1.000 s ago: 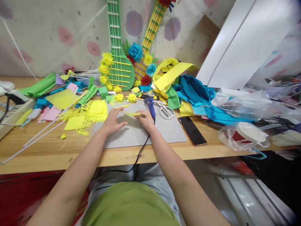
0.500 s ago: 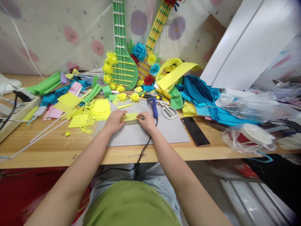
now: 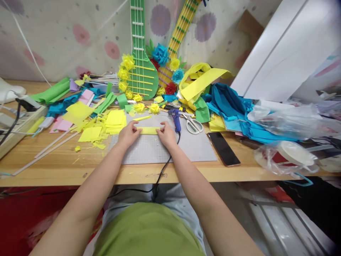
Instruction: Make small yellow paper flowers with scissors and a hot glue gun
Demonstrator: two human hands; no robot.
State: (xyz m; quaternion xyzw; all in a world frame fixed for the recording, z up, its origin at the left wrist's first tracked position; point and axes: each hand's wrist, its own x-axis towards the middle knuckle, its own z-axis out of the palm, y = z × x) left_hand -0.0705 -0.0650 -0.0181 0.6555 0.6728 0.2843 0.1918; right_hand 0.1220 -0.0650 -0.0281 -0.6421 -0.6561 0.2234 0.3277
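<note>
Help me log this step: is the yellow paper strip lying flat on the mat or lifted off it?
Flat: the yellow strip lies on the grey mat, left hand and right hand holding its ends.

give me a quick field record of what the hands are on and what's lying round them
left hand: holds the left end of the yellow paper strip
right hand: holds its right end
strip: lies flat on the grey cutting mat
right of hands: blue glue gun, scissors, phone
left of mat: stack of yellow paper squares
behind: green paper guitar
</note>
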